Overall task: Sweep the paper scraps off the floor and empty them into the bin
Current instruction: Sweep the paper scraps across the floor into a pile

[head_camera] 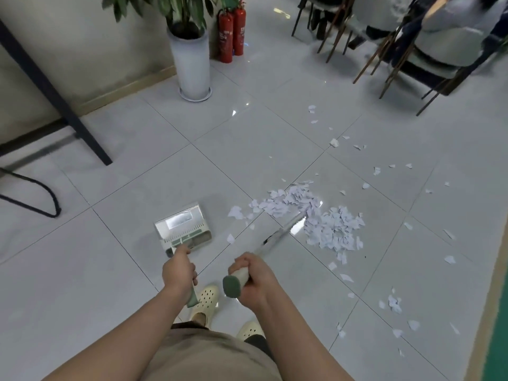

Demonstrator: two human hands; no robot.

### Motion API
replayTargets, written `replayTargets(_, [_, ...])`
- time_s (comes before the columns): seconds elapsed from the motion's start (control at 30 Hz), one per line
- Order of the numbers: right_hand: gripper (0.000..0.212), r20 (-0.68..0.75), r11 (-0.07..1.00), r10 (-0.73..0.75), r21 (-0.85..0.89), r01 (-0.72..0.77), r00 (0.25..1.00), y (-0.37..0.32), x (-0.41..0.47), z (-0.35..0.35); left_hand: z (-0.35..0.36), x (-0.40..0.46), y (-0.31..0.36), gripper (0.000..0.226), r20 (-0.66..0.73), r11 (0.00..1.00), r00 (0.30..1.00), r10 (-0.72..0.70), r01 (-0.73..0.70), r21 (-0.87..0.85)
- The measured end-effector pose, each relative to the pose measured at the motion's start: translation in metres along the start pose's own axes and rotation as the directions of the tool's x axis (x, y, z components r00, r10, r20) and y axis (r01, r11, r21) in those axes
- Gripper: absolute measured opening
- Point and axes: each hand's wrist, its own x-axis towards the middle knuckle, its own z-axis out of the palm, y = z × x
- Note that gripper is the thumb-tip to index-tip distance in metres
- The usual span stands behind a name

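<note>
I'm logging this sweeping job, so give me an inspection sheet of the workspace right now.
Surface: glossy pale grey tiled floor.
Job's things: white paper scraps heaped, more strewn right; pale green-and-white dustpan empty on the floor; metal-handled broom reaches into the heap; bin not seen.
Clutter: nothing seen.
Grippers: left hand grips the dustpan handle; right hand grips the broom's green-capped handle.
Cables: nothing seen.
Surroundings: white-potted plant, two red fire extinguishers, dark-legged chairs.

The left hand (pixel 179 268) grips the handle of a dustpan (pixel 183 226) standing on the tiled floor (pixel 115 270). The right hand (pixel 251 276) grips a broom (pixel 277 233) reaching into a heap of paper scraps (pixel 321 218); more lie scattered around.
</note>
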Motion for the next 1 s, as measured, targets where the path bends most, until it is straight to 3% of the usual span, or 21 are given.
replayTargets(0.2, [0.024, -0.028, 0.954, 0.104, -0.278, -0.108, 0.994, 0.005, 0.006, -0.027, -0.015, -0.019, -0.015, 0.021, -0.113, 0.992, 0.994, 0.001, -0.015, -0.123])
replayTargets(0.33, [0.028, -0.039, 0.808, 0.209, -0.556, -0.195, 0.977, 0.009, 0.023, -0.028, -0.024, -0.028, -0.028, 0.023, -0.174, 0.987, 0.985, -0.011, -0.017, -0.159])
replayTargets(0.47, [0.018, -0.058, 0.744, 0.235, -0.632, -0.218, 0.970, -0.008, 0.041, -0.040, -0.034, -0.032, -0.044, 0.025, -0.227, 0.987, 0.973, -0.039, 0.001, -0.164])
replayTargets(0.67, [0.026, -0.235, 0.863, 0.093, -0.466, -0.196, 0.967, -0.093, 0.056, -0.087, -0.039, -0.025, -0.048, 0.016, -0.269, 0.980, 0.960, -0.082, 0.029, -0.196])
replayTargets(0.8, [0.024, -0.368, 0.767, -0.126, -0.625, -0.145, 0.921, -0.130, 0.067, -0.095, -0.031, -0.014, -0.042, 0.012, -0.259, 0.973, 0.959, -0.115, 0.056, -0.224])
replayTargets(0.9, [0.010, -0.384, 0.668, -0.275, -0.736, -0.112, 0.881, -0.125, 0.073, -0.089, -0.028, -0.006, -0.036, 0.010, -0.237, 0.973, 0.962, -0.136, 0.084, -0.216])
replayTargets(1.0, [0.018, -0.370, 0.675, -0.313, -0.735, -0.069, 0.874, -0.107, 0.068, -0.087, -0.031, 0.004, -0.032, 0.012, -0.208, 0.973, 0.965, -0.158, 0.116, -0.201])
